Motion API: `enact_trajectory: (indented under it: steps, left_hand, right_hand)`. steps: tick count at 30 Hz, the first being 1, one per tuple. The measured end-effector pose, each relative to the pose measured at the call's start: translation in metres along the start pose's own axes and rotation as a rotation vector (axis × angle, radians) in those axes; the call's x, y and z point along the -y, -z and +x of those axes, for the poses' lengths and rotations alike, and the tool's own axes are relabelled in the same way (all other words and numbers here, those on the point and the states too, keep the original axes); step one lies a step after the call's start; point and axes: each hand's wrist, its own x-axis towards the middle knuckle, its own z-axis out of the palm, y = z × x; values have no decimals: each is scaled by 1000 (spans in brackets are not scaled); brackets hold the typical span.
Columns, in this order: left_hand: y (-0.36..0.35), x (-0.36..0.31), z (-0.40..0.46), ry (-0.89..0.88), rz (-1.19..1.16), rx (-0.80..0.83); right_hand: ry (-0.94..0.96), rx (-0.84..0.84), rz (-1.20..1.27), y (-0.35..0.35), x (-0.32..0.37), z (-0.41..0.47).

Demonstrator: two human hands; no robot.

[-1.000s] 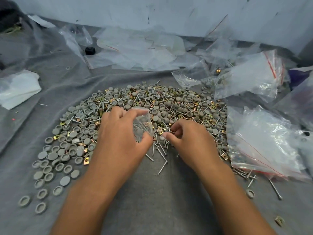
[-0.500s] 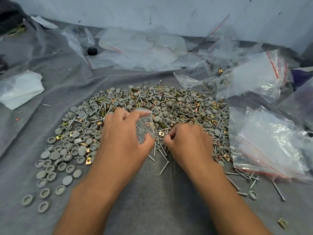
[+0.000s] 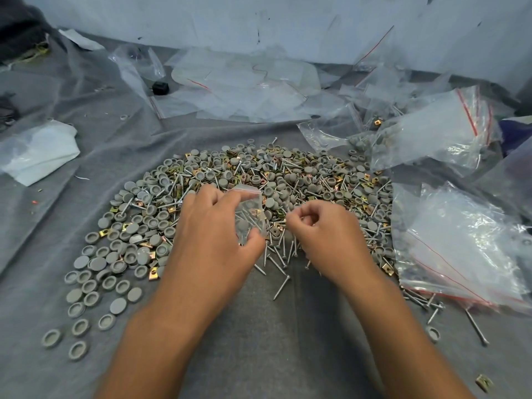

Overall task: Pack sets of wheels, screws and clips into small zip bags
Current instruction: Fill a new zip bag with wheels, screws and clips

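My left hand (image 3: 213, 243) pinches a small clear zip bag (image 3: 250, 216) between thumb and fingers, holding it upright over the near edge of the pile. Screws and a grey wheel show through the bag. My right hand (image 3: 325, 237) hovers just right of the bag with its fingers curled and thumb against fingertips, pinching something small that I cannot make out. The pile (image 3: 288, 180) mixes grey wheels, silver screws and brass clips on the grey cloth. Loose screws (image 3: 280, 287) lie between my hands.
Scattered grey wheels (image 3: 95, 283) spread to the left. Large clear bags with red zip lines lie at the right (image 3: 460, 254) and back right (image 3: 431, 131). Flat empty bags (image 3: 244, 90) sit by the wall. A white bag (image 3: 37, 151) lies far left.
My right hand has lifted off the screws at the pile's near edge and curled up beside the bag. My left hand keeps holding the bag in about the same place.
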Motion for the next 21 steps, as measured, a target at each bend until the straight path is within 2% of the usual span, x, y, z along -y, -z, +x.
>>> enact_trajectory:
  steps: [3,5,8,11,13,15,19,21]
  left_hand:
    - [0,0,1,-6,-3,-1]
    - [-1,0,2,-7,8,-2]
    - [-3,-1,1,-10,14,-6]
    - [-4,-1,0,-18,28,-3]
    - [-4,0,0,-26,62,9]
    - [-4,0,1,-28,81,18]
    - [-2,-2,1,-13,65,28]
    - [-1,-3,0,-6,48,25]
  right_hand:
    - [90,79,457,18,10,-5]
    - [187,156,574,22,16,-11]
    - [394,144,461,19,22,-21]
    - [548,16,127,10,23,-24]
    - [571,-54,-30,6,24,-25]
    - [561,-85,12,4,24,-25]
    - [409,-138,346,16,19,-19]
    - [352,-173,313,23,11,-14]
